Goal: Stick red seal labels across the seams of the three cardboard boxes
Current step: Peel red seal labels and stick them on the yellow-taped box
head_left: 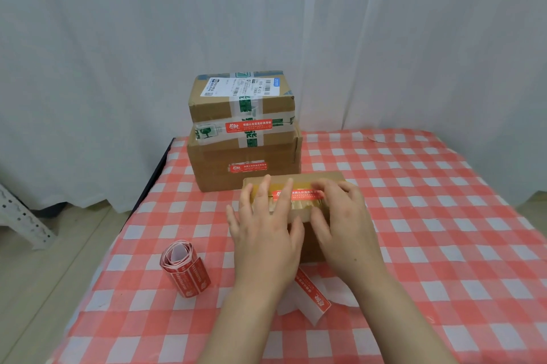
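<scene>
Two sealed boxes (242, 127) stacked; near box (299, 183) red label (296, 195) across seam

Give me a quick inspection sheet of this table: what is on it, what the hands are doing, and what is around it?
Surface: table under a red and white checked cloth.
Job's things: two stacked boxes at the back, top box and lower box, each showing a red label. A small box in front has a red label along its taped top.
Clutter: label roll left of the hands; a loose label strip and white backing paper under the wrists.
Hands: left hand and right hand lie flat on the small box, fingers on the label's ends.
Cables: nothing seen.
Surroundings: white curtain behind; a perforated metal bracket at far left.
</scene>
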